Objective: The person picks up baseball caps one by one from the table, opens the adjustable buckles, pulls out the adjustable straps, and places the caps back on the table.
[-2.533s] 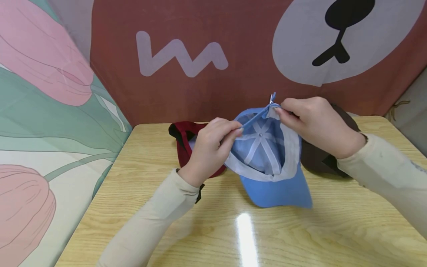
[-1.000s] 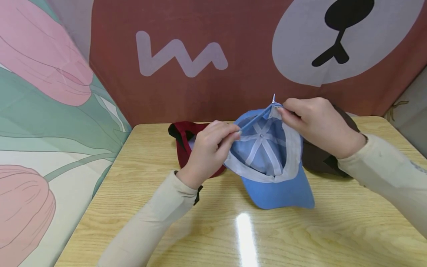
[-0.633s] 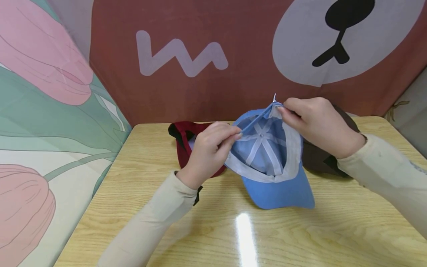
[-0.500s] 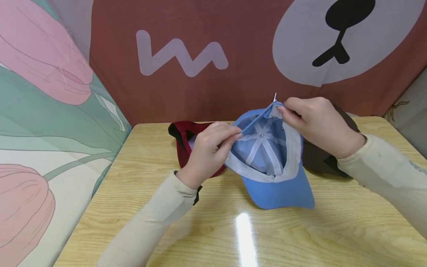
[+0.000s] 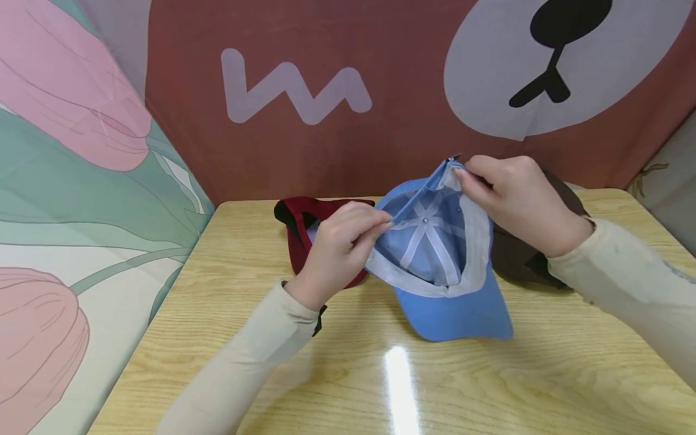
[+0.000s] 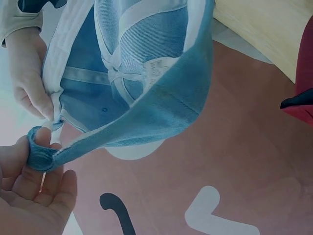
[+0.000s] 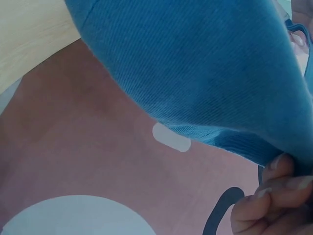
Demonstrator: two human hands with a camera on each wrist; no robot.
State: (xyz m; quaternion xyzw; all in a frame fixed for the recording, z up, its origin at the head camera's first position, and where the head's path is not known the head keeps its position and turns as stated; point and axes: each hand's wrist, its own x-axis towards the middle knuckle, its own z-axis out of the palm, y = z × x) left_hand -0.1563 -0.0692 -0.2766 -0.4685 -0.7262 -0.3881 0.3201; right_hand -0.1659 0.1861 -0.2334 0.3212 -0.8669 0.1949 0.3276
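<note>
A light blue baseball cap (image 5: 454,314) hangs over the table with its white-banded inside facing me and its brim pointing down. My left hand (image 5: 339,251) pinches the blue back strap (image 5: 415,199) between thumb and fingers. In the left wrist view, the strap's end bends in a loop (image 6: 41,154) at those fingers. My right hand (image 5: 522,202) pinches the cap's back edge, beside a small metal buckle (image 5: 452,159) at the strap's upper end. Seen from the right wrist, the cap's outer cloth (image 7: 195,63) fills the upper part, and the right fingers (image 7: 279,196) grip its edge.
On the wooden table (image 5: 217,338), a dark red cap (image 5: 299,241) with black trim lies behind my left hand. A dark brown cap (image 5: 522,260) lies behind my right hand, partly hidden. A printed cloth backdrop (image 5: 326,157) stands along the far table edge.
The buckle, which stuck up above the strap, now lies tipped over to the right. The strap tip showing above it earliest is out of sight. Both hands keep their grip, with only slight shifts.
</note>
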